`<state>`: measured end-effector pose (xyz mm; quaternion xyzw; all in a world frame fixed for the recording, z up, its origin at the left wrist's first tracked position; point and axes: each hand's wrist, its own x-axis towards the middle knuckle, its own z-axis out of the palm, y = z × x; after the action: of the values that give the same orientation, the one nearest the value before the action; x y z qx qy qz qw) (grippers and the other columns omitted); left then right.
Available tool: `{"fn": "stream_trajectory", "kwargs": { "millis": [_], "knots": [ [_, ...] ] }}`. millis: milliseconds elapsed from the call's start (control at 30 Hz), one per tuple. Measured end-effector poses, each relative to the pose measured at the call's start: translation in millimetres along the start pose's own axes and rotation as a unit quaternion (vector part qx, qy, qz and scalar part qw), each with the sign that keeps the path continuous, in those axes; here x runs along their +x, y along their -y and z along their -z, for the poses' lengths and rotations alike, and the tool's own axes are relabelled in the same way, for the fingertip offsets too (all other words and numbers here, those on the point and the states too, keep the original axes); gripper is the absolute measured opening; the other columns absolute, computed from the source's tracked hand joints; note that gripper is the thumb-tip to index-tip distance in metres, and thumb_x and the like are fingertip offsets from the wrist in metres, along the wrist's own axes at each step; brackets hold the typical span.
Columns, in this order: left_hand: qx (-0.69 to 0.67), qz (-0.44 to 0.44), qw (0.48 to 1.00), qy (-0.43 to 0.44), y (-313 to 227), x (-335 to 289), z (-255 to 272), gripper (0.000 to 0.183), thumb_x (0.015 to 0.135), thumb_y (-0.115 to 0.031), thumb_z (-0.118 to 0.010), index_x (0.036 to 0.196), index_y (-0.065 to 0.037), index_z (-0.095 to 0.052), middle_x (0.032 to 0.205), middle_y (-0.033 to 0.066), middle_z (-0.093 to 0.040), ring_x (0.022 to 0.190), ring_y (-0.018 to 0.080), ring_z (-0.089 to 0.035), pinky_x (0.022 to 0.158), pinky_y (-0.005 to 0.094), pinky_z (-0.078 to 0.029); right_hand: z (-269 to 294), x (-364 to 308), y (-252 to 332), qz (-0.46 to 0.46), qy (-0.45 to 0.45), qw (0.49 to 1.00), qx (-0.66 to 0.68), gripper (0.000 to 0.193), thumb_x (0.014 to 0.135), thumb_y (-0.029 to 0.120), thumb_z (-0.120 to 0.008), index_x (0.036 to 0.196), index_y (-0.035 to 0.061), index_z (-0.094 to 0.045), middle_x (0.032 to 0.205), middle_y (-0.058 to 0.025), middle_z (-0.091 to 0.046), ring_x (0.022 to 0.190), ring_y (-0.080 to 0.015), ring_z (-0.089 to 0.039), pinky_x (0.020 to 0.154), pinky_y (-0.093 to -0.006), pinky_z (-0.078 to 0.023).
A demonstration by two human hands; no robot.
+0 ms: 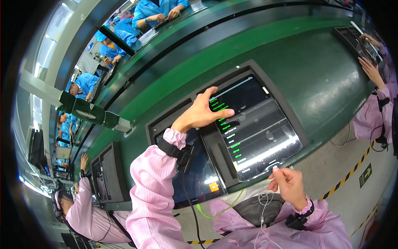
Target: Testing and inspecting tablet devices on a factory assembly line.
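Big tablet [265,120]: my landmark, a flat glossy slab with rounded corners, lying face up in a dark, matte tray [287,114] on the smooth green table [323,79].
Screen on it: black, with green and white lines of text down the left side, pale smudges over the glass and a bright glare strip towards the near end.
Left hand [202,112]: I see it over the big tablet's left side, thumb and fingers spread wide, holding nothing; whether a tip touches the glass I cannot tell.
Right hand [291,186]: just off the big tablet's near edge, fingers pinched together on a small white piece [275,168], its shape mostly hidden from me.
Second tablet [203,166]: left of the big tablet, dark and shiny, with an orange square near its lower end.
Cords: below the big tablet, a thin green cable [212,217] curves and a white wire [262,216] hangs in loops.
Sleeves [151,182]: pink, finely striped cloth, gathered at the cuffs.
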<state>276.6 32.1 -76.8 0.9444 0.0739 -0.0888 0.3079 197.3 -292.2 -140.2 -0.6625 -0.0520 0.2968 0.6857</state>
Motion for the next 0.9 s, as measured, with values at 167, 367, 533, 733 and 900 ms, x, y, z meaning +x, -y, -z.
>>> {"fn": "stream_trajectory", "kwargs": {
  "millis": [167,367,533,733,900],
  "knots": [
    [0.034,-0.038,0.997,0.056,1.3,-6.6,-0.1,0.112,0.068,-0.055,-0.078,0.146,0.002,-0.02,0.147,0.0303,-0.024,0.14,0.0412,-0.02,0.114,0.0471,-0.021,8.4,-2.8,0.4,0.055,-0.001,0.996,-0.07,0.024,0.093,0.014,-0.059,0.081,-0.0054,-0.067,0.064,-0.0109,-0.068,0.055,-0.0109,-0.063,0.053,-0.0232,-0.049],
    [0.084,-0.059,0.993,0.051,2.6,-15.5,-13.0,0.123,0.065,-0.06,-0.078,0.148,0.002,-0.012,0.15,0.031,-0.016,0.142,0.046,-0.006,0.116,0.0509,-0.01,25.6,-9.4,27.5,0.177,-0.155,0.947,-0.221,0.01,0.085,0.005,-0.063,0.082,-0.0028,-0.069,0.063,-0.0099,-0.067,0.056,-0.0154,-0.065,0.054,-0.0279,-0.049],
    [0.117,-0.082,0.989,0.039,5.9,-14.0,-17.5,0.124,0.066,-0.061,-0.077,0.148,0.003,-0.01,0.15,0.0312,-0.016,0.142,0.0462,-0.006,0.116,0.0507,-0.01,25.4,-24.6,43.1,0.214,0.308,0.888,-0.265,0.023,0.087,0.01,-0.062,0.105,-0.0027,-0.064,0.084,-0.0122,-0.069,0.067,-0.0218,-0.067,0.064,-0.0341,-0.054],
    [0.025,-0.135,0.989,-0.053,-11.0,-37.8,-4.1,0.1,0.076,-0.039,-0.078,0.145,0.005,-0.02,0.144,0.0298,-0.032,0.136,0.0389,-0.032,0.112,0.0406,-0.027,2.3,-24.2,15.8,0.29,0.558,0.747,-0.217,0.03,0.091,0.011,-0.056,0.117,-0.004,-0.057,0.093,-0.0152,-0.066,0.082,-0.028,-0.066,0.07,-0.0358,-0.055],
    [0.168,-0.265,0.944,-0.102,-39.1,-102.1,-3.0,0.069,0.076,-0.023,-0.078,0.131,0.005,-0.045,0.127,0.0231,-0.051,0.12,0.0382,-0.048,0.101,0.0429,-0.04,7.0,-26.0,13.9,0.295,0.436,0.835,-0.161,0.027,0.089,0.008,-0.057,0.114,-0.0033,-0.058,0.087,-0.0125,-0.067,0.073,-0.025,-0.067,0.065,-0.0327,-0.055]
  ]
}}
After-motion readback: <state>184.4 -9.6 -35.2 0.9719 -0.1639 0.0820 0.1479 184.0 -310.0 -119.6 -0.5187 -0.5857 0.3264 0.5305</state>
